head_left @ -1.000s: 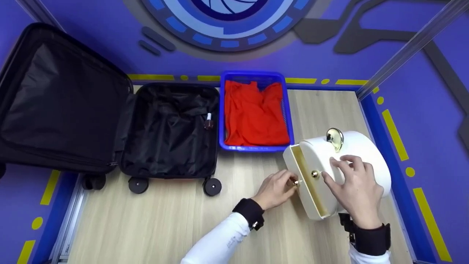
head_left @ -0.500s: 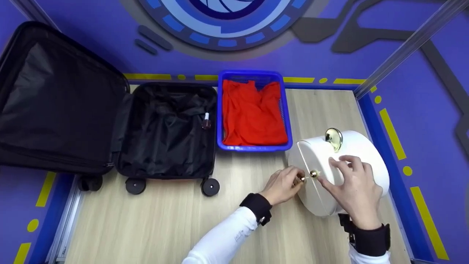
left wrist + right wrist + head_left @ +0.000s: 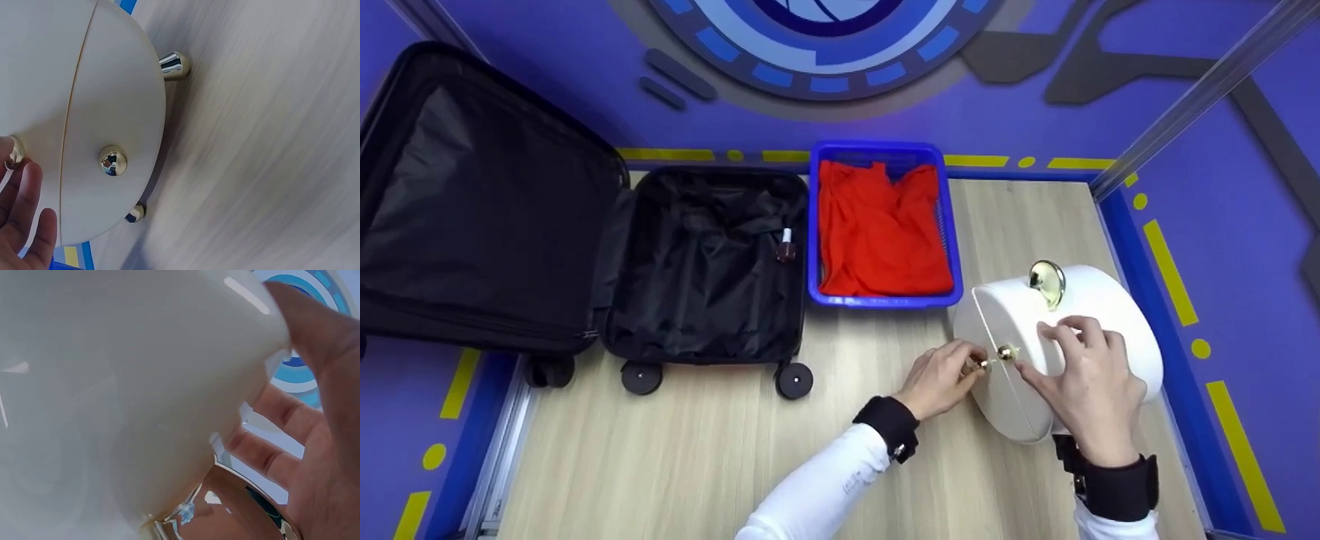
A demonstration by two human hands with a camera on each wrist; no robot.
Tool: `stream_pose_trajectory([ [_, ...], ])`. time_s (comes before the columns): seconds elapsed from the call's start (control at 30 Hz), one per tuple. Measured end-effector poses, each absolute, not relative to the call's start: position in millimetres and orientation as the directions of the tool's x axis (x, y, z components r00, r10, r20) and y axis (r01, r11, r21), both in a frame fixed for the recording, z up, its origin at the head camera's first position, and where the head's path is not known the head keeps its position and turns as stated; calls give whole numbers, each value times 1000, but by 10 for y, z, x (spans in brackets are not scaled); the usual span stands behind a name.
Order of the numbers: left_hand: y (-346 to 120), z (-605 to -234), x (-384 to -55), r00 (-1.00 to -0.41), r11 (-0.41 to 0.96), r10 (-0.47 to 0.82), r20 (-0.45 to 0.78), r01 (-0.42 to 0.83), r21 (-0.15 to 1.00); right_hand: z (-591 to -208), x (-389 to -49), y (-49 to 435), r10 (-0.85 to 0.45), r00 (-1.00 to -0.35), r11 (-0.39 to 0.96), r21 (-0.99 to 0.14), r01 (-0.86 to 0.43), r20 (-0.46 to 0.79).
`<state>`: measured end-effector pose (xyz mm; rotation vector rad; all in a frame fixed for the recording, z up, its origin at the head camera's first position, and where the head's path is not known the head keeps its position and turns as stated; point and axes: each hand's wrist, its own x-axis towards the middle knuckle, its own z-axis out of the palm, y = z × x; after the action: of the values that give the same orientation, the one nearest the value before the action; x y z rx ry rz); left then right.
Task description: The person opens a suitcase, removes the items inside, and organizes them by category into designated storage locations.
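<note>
A white drawer box [image 3: 1102,300] with a rounded body and gold fittings stands at the right of the table. My left hand [image 3: 941,379] pinches a small gold knob [image 3: 17,152] on its front, where the drawer lies flush. A second gold knob [image 3: 112,161] sits closer to the box's gold feet in the left wrist view. My right hand [image 3: 1091,382] grips the top and front edge of the box, thumb beside another gold knob [image 3: 1006,352]. Close to that hand rises a shiny gold handle [image 3: 1047,283]. In the right wrist view, fingertips are partly hidden behind the box.
An open black suitcase [image 3: 705,300] lies at the left, with a small nail polish bottle [image 3: 786,247] inside it. Beside it, a blue basket [image 3: 885,301] holds folded red cloth [image 3: 885,232]. Blue-purple walls [image 3: 1245,225] border the table at the back and sides.
The drawer has slid inward, to the right, from partly pulled out to flush with the front. My left hand moved along with its knob; the right hand stayed in place.
</note>
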<state>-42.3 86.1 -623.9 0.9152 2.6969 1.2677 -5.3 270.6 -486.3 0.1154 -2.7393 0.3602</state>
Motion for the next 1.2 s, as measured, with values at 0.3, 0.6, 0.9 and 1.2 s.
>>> stream_pose_trajectory([
  [0.3,844,-6316,-374,-845,461,492,208,455,762,-4850,-47,2709,-4,-939,961,-259,-99,344],
  [0.6,826,-6533,-361,-895,560,443,-51,232,796,-4851,-40,2727,-21,-935,961,-249,-116,355],
  [0.9,956,-6609,-403,-910,626,399,-117,176,760,-4858,-49,2703,-25,-940,962,-249,-116,340],
  [1.2,1002,-6606,-432,-905,654,396,-154,160,740,-4868,-41,2719,-21,-941,962,-250,-111,339],
])
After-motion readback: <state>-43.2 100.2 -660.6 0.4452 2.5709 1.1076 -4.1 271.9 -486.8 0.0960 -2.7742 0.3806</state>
